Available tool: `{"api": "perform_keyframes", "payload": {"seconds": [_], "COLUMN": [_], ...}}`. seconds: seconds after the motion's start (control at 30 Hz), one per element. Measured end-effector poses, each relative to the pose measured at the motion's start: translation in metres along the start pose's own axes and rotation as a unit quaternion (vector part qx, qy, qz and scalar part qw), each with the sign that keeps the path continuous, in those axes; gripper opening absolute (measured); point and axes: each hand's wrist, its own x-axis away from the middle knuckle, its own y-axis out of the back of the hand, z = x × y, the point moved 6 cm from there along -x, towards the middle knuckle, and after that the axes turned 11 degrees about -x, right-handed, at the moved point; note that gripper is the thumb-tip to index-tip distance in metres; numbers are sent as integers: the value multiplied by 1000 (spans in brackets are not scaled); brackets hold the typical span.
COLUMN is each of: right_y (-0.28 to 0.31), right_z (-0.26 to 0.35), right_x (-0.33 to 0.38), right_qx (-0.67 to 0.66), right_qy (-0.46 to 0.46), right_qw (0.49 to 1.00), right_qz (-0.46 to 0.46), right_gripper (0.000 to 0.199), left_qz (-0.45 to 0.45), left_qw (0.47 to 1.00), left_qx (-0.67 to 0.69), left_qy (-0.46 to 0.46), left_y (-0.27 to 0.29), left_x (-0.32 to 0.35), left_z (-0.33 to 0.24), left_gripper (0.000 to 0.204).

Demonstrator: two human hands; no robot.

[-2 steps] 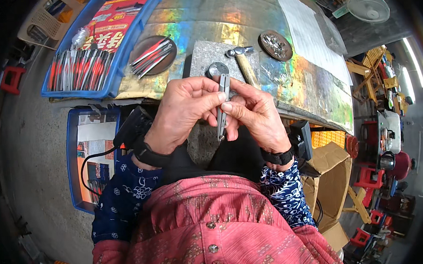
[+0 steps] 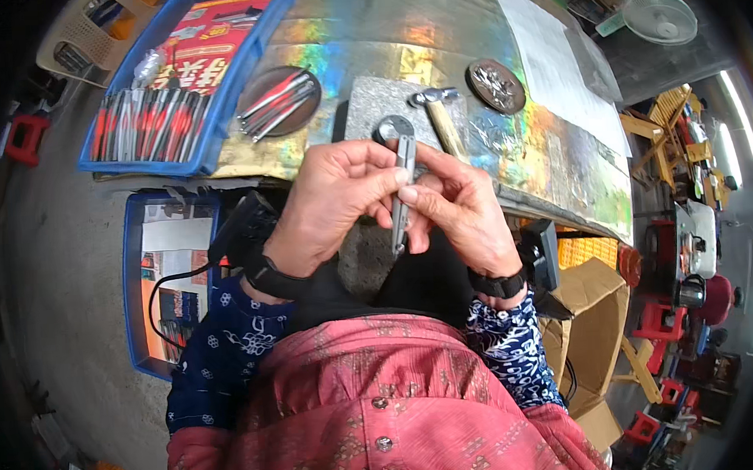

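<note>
My left hand (image 2: 340,198) and my right hand (image 2: 460,201) meet in front of my lap at the table's near edge. Between them, nearly upright, is a slim grey metal tool (image 2: 403,161) with a narrow lower end; its exact kind is unclear. My left thumb and fingers pinch it from the left. From the right, my right thumb presses on it, with the other fingers curled behind. Just beyond the hands, a round dark disc (image 2: 395,130) sits on a grey stone block (image 2: 369,99). A hammer (image 2: 440,121) with a wooden handle lies across the block's right side.
On the left stands a blue tray (image 2: 147,169) of red, black and silver slim pieces. A brown dish (image 2: 258,84) holds similar pieces; another dish (image 2: 496,86) holds small metal parts. Below are a blue crate (image 2: 132,282) and a cardboard box (image 2: 586,335).
The whole view has shifted slightly, moving the scene a little rightward. Both hands keep their grip on the grey metal tool.
</note>
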Motion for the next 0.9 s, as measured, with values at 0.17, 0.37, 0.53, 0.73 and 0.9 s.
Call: {"api": "perform_keyframes", "payload": {"seconds": [0.17, 0.37, 0.53, 0.73, 0.9], "right_y": [-2, -2, -3, -1, -4], "right_z": [-1, -5, -7, -12, -10], "right_x": [-6, -11, -12, -13, -13], "right_qx": [32, 8, -12, -41, -44], "right_qy": [-1, -1, -4, -16, -12], "right_qw": [999, 1000, 1000, 999, 999], "right_qz": [-6, 8, 20, 1, 0], "right_gripper": [50, 50, 49, 47, 46], "left_qz": [-16, 4, -29, -27, -25], "left_qw": [1000, 1000, 1000, 999, 999], "left_qx": [-3, 8, 4, -8, -19], "left_qy": [-4, -2, 9, 17, 8], "left_y": [5, 11, 11, 11, 13], "left_x": [-1, -3, -3, -3, -4], "left_z": [-1, 0, 5, 5, 3], "left_gripper": [11, 12, 14, 13, 11]}}
